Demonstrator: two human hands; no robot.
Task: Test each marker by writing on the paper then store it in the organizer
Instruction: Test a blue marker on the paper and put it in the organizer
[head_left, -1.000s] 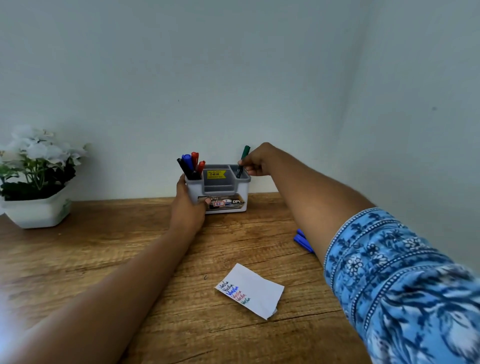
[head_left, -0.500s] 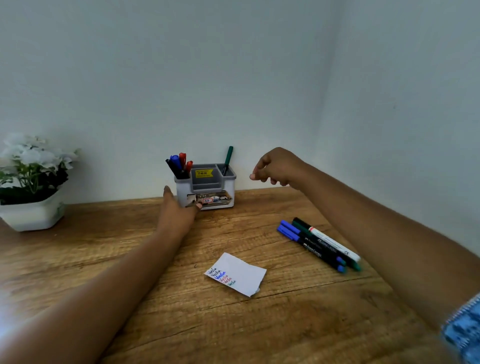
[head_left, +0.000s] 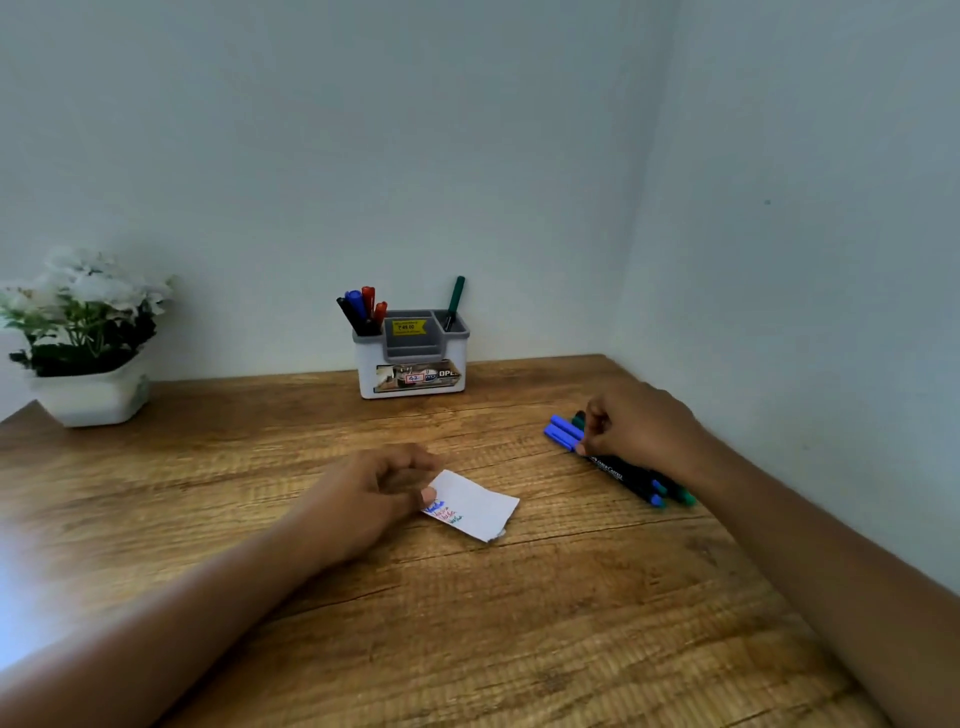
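Wooden table (head_left: 519, 623) in a pale corner, potted flowers (head_left: 83, 332) far left.

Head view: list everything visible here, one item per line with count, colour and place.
organizer: one, white with grey insert, back of table by the wall.
markers in left compartment: about five, black, blue and red, standing.
green marker: one, standing alone in the right compartment.
loose markers: at least three, blue- and green-capped, lying together on the right of the table.
paper: one, white with coloured writing, centre of table.
flower pot: one, white with white flowers, far left.
table: one, brown wood.
left hand: thumb on the paper's left edge.
right hand: fingers at the loose markers.
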